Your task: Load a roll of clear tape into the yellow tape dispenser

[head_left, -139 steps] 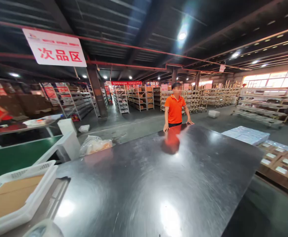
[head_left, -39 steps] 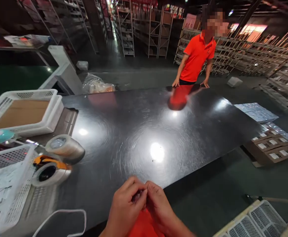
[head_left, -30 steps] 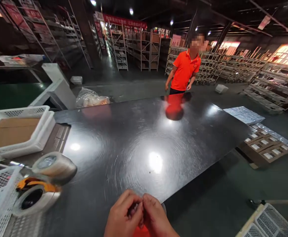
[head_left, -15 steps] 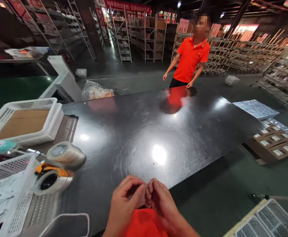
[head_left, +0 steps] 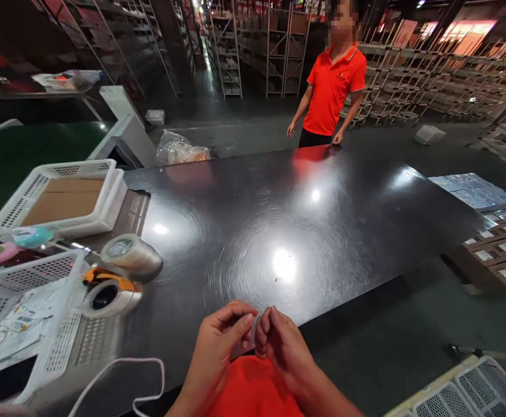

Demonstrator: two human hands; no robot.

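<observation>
Since the earliest picture both hands have come into view at the near bench (head_left: pixel 305 231) edge, the left hand (head_left: pixel 218 347) and right hand (head_left: pixel 281 347) now slightly parted at the fingertips, while the co-worker (head_left: pixel 333 87) has lifted both hands off the far edge.

Dim hall; overhead lamp glare on table (head_left: pixel 279 231); edges warped, blurred.
</observation>
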